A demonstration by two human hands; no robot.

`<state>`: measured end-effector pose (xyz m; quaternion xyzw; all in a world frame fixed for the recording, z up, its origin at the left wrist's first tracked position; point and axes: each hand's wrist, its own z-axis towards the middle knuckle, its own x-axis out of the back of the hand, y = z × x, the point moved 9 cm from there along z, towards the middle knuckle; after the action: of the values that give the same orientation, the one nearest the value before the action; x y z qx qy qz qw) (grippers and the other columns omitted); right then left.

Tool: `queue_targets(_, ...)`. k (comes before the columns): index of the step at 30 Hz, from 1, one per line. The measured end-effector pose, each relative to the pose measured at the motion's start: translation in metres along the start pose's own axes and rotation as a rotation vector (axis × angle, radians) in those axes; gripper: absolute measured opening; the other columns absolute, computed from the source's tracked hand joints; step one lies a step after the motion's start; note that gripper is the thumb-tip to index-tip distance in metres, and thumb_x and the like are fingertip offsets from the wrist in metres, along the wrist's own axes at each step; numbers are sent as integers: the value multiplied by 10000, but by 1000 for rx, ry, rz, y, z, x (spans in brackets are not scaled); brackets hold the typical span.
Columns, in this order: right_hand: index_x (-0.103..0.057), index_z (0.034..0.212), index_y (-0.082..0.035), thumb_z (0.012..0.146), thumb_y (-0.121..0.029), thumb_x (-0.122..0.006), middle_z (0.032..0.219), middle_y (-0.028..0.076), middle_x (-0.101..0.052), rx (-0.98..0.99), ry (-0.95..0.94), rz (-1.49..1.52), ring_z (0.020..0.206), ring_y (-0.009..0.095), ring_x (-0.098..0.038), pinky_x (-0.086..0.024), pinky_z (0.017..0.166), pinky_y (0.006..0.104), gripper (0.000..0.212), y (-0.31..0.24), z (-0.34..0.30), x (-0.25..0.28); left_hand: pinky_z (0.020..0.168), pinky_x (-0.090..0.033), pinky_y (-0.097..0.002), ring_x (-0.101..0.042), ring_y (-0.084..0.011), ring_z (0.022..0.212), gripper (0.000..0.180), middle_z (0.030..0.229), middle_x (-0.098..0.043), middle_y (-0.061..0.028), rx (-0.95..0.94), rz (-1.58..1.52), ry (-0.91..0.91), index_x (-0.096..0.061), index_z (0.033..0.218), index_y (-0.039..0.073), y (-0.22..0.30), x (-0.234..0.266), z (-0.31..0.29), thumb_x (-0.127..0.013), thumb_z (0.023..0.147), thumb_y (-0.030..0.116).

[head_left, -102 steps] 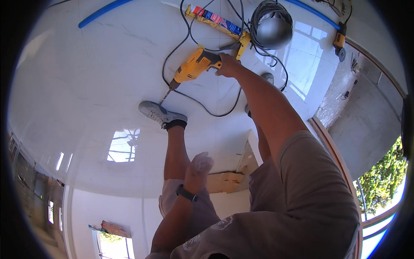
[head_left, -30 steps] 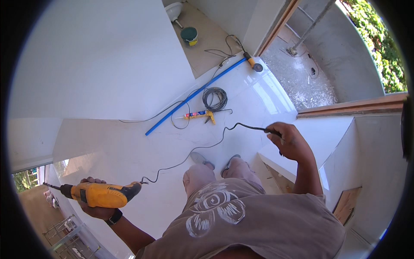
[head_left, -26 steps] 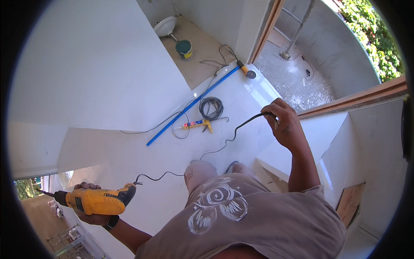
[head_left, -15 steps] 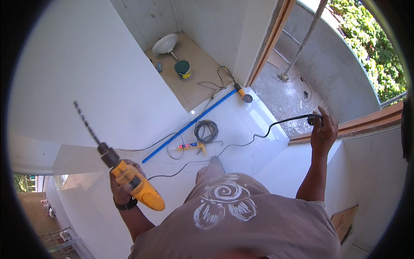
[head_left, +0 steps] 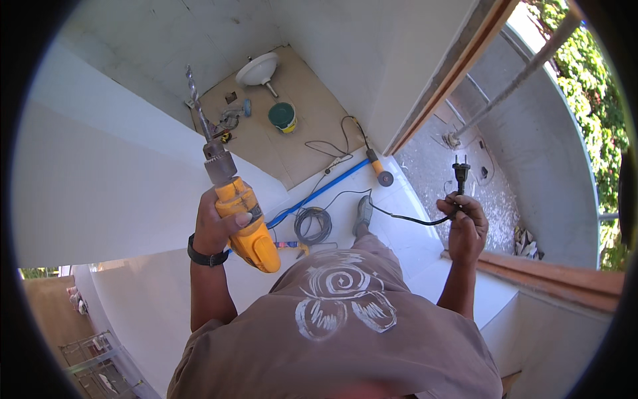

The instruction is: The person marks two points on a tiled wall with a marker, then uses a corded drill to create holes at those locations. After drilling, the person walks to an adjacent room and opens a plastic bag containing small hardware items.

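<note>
My left hand (head_left: 222,223) is wrapped round a yellow power drill (head_left: 247,229). A long spiral masonry bit (head_left: 193,93) sits in its dark chuck, pointing away from me and slightly left. On the other side, my right hand (head_left: 468,223) pinches a black cord just below its two-pin plug (head_left: 460,171), with the pins pointing away from me. From that hand the cord (head_left: 415,220) runs left across the floor. Both hands are raised in front of my body, well apart.
An angle grinder (head_left: 381,171) lies beside a blue pipe (head_left: 337,183). Near them are a coiled cable (head_left: 312,225) and a caulking gun (head_left: 291,246). Farther off stand a bucket (head_left: 282,117) and a white basin (head_left: 257,70). A wooden door frame (head_left: 458,70) borders the right.
The drill has moved right and stands more upright. My right hand has come left, and the plug now shows plainly. One foot has stepped forward, and the view has shifted toward the far room.
</note>
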<state>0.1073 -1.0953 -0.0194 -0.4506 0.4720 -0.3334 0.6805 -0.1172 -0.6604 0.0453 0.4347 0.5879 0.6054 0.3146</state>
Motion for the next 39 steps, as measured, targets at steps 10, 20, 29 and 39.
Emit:
queue_targets(10, -661, 1065, -8, 1018, -147, -671, 938, 30, -666, -126, -651, -88, 624, 14, -466, -378, 553, 203, 147, -23, 240, -165, 797, -617, -336, -720, -196, 872, 655, 1017, -703, -115, -92, -57, 430, -606, 1213, -27, 92, 21, 127, -829, 766, 398)
queue_targets(20, -419, 1427, 66, 1014, -88, -556, 969, 153, -636, 16, -841, 393, 499, 40, -385, -314, 454, 189, 462, -88, 343, -351, 830, -591, -339, -717, -181, 883, 439, 1020, -718, -91, -157, -157, 718, -646, 1176, -28, 73, 85, 163, -745, 832, 226)
queue_targets(29, -259, 1589, 103, 1117, -255, -439, 1034, 123, -622, 1, -1096, 293, 523, 20, -393, -348, 447, 181, 618, 1, 344, -583, 808, -587, -342, -728, -177, 865, 461, 991, -745, -94, 7, -190, 952, -680, 1109, -16, -84, 239, 183, -865, 828, 299)
queue_targets(39, -384, 1414, 96, 1129, -224, -417, 1018, 59, -509, 208, -1415, 461, 567, 34, -357, -326, 525, 217, 430, 12, 453, -807, 840, -580, -329, -716, -146, 891, 458, 1020, -748, -66, 39, -289, 1256, -647, 1163, 7, -118, 338, 179, -880, 829, 217)
